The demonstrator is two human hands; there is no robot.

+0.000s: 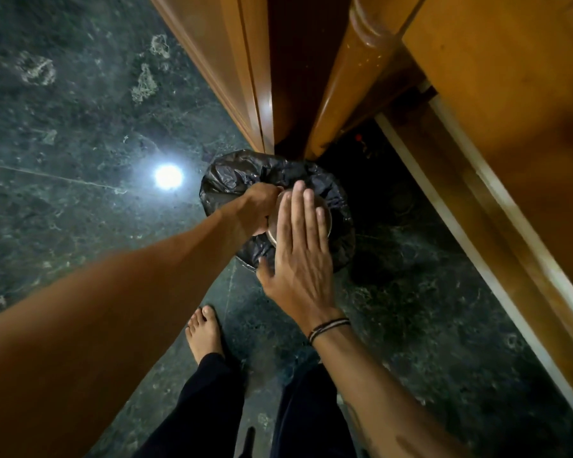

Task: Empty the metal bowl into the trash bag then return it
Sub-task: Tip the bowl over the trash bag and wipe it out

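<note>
Emptying the bowl over the bag

Left hand [257,209] clamps the metal bowl [328,217] above the black trash bag [232,180]; right hand [300,249], fingers spread flat, seemingly taps it to loosen contents.

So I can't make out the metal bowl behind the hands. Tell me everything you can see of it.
Little of the metal bowl shows: a curved strip of shiny, silvery rim and wall, lit pale at the edge. It sits above the black trash bag, seemingly tipped. The left hand grips its left side; the right hand, fingers flat and spread, lies across it and hides most of it. Whether anything remains inside cannot be seen.
</note>
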